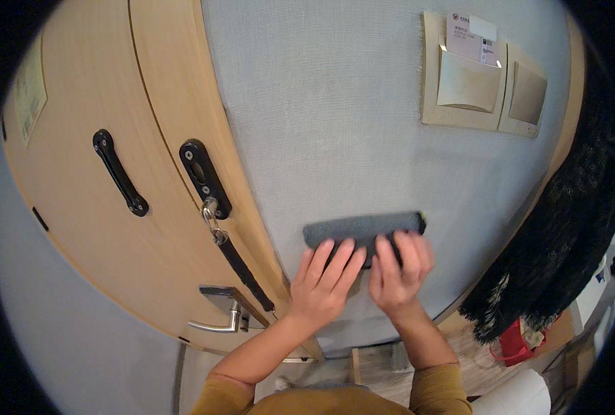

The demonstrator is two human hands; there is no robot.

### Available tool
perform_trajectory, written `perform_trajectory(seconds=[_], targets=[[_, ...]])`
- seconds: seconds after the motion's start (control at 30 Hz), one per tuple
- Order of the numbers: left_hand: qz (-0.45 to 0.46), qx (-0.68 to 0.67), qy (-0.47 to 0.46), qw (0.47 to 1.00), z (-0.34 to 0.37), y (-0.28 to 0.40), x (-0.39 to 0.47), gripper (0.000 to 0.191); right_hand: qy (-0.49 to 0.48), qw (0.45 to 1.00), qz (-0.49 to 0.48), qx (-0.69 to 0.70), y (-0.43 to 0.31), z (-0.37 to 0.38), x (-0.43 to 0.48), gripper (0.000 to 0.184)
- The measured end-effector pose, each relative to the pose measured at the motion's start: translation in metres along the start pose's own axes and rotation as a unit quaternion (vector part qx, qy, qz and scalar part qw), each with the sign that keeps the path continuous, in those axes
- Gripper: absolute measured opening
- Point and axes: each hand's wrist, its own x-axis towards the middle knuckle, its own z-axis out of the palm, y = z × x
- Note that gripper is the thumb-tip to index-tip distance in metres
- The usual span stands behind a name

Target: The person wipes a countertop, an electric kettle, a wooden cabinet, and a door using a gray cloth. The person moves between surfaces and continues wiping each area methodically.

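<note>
A dark grey, long object with a fuzzy, cloth-like surface lies level in front of the pale textured wall. What it is exactly, I cannot tell. My left hand has its fingers bent over the left half of its lower edge. On the right half lie the fingers of my right hand, slightly blurred. Both thumbs are mostly hidden.
To the left stands a wooden door with a black pull handle, a metal lever handle and a black strap hooked to a latch plate. A card holder and a switch are upper right. Black fringed cloth hangs right.
</note>
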Motion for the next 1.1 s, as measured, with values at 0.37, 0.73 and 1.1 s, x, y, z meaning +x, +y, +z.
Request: perform_trajectory(seconds=[0.37,0.73,1.1], targets=[[0.039,-0.003,0.026,0.999,-0.009,-0.005,0.015,0.031,-0.001,1.000,0.025,-0.016,-0.011,0.000,-0.001,0.026],[-0.043,0.045,0.046,0.997,-0.026,-0.025,0.060,0.035,0.056,0.998,-0.004,0.014,-0.011,0.023,0.064,0.027],[-0.041,0.042,0.028,0.998,-0.012,0.000,0.015,0.035,-0.014,1.000,-0.014,0.016,-0.006,0.002,0.014,0.026]])
